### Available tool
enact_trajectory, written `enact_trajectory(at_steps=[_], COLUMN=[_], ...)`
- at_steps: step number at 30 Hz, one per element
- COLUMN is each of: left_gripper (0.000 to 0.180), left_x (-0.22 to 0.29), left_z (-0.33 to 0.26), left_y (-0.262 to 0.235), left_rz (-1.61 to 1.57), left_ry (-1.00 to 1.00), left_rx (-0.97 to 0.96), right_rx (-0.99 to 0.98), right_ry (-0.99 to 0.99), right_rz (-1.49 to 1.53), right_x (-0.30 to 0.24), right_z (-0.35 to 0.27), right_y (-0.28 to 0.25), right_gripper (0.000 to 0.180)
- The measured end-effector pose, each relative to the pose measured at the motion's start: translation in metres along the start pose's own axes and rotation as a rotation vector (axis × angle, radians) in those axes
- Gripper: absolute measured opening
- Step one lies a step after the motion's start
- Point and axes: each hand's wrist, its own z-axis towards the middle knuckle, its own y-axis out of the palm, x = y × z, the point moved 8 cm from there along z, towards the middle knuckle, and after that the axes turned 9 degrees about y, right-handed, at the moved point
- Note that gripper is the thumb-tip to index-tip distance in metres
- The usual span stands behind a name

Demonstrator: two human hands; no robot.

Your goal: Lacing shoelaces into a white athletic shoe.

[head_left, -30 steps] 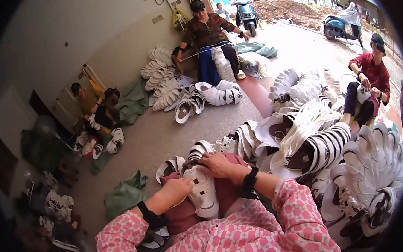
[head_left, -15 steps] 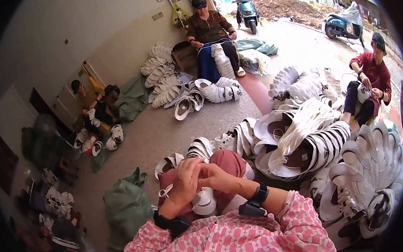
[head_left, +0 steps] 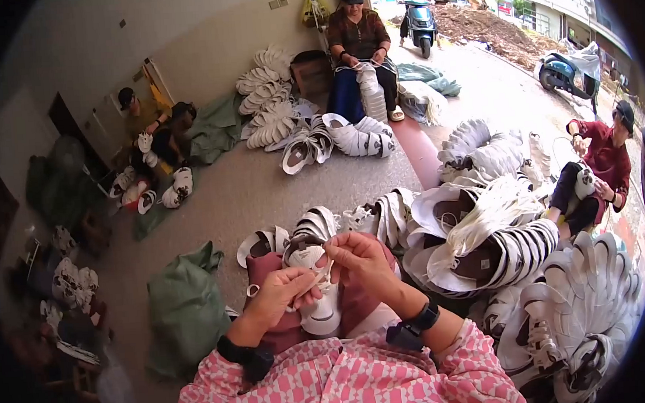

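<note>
Pinching thumb to finger, left hand [head_left: 287, 288] and right hand [head_left: 361, 260] hover close together over white shoe [head_left: 321, 317] between maroon trouser legs [head_left: 356, 303]; can't tell what's between fingertips. Green sack [head_left: 187, 313] lies left, stacked white uppers [head_left: 533, 242] right. Farther off, capped co-worker [head_left: 357, 38] sits, scooter [head_left: 421, 24] beyond.

The shirt [head_left: 297, 388] is pink and white in a repeating pattern; the wristbands [head_left: 421, 318] are black, the trousers [head_left: 354, 307] dull red. The shoe [head_left: 321, 316] is white, dark brown at the collar [head_left: 304, 241]. The sack [head_left: 185, 309] is deep green. The stacked uppers [head_left: 526, 249] are white with black stripes and brown linings [head_left: 472, 257]; the laces [head_left: 495, 215] are cream-white. A co-worker's top [head_left: 606, 154] is dark red. The far-left heap [head_left: 57, 187] looks dark green, though dim.
</note>
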Motion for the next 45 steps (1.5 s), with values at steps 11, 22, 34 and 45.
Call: enact_trajectory(at_steps=[11, 22, 34, 45], left_gripper=[0.015, 0.024, 0.011, 0.003], left_x=[0.068, 0.123, 0.148, 0.126], left_z=[-0.077, -0.191, -0.229, -0.121], left_y=[-0.04, -0.159, -0.165, -0.089], left_rz=[-0.19, -0.513, -0.687, 0.22], left_ry=[0.25, 0.94, 1.054, 0.541], left_rx=[0.131, 0.468, 0.548, 0.565], right_rx=[-0.137, 0.273, 0.304, 0.244], right_ry=[-0.07, -0.386, -0.282, -0.258], right_rz=[-0.138, -1.257, -1.172, -1.087], right_x=[0.002, 0.061, 0.06, 0.056], right_z=[0.004, 0.063, 0.064, 0.06], right_y=[0.038, -0.032, -0.036, -0.033], right_gripper=[0.023, 0.035, 0.035, 0.043])
